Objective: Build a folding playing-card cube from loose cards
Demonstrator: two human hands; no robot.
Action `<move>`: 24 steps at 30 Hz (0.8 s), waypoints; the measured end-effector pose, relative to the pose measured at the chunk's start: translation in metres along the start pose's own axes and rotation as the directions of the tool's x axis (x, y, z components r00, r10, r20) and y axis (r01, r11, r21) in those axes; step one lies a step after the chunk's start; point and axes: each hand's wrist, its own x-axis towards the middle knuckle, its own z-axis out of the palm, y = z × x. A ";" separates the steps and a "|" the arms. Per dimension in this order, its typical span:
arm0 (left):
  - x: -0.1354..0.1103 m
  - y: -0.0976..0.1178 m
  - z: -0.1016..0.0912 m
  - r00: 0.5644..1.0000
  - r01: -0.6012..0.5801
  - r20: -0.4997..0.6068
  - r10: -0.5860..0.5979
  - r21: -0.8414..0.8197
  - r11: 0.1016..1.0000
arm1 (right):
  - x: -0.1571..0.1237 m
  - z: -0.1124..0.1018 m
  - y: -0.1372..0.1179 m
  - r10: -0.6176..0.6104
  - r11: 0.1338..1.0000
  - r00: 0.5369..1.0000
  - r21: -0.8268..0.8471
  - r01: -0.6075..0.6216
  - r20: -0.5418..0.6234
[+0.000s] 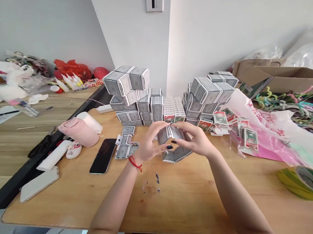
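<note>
Between my two hands, over the middle of the wooden table, is a hollow, many-sided structure of grey-backed playing cards (176, 154), its opening facing me. My left hand (150, 142), with a red string bracelet at the wrist, grips its left and top side. From the right, my right hand (196, 137) holds it, with the fingers over the top and the thumb near the opening. Fingertips of both hands meet at the upper edge. Left of my left hand lie loose card pieces (124, 151) with the same grey backs. Small dark scraps (157, 178) lie in front.
Stacked card blocks (128, 83) rise at the back left, with more card blocks (206, 89) at the back right. A phone (102, 156), a pink cup (80, 132) and a white power bank (40, 184) lie left. Green-yellow tape (290, 184) sits right, below playing-card boxes (249, 139).
</note>
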 end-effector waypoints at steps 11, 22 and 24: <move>0.027 0.018 0.004 0.996 0.054 -0.075 -0.040 0.189 0.980 | 0.011 -0.006 0.000 0.275 0.954 0.960 0.141 -0.266 -0.045; 0.024 0.019 -0.005 0.999 0.045 0.002 -0.047 0.235 0.971 | 0.006 -0.019 -0.004 0.277 0.933 0.956 0.208 -0.293 0.102; 0.024 0.020 -0.006 0.999 0.033 0.012 -0.037 0.222 0.974 | 0.005 -0.020 -0.007 0.281 0.929 0.954 0.220 -0.299 0.110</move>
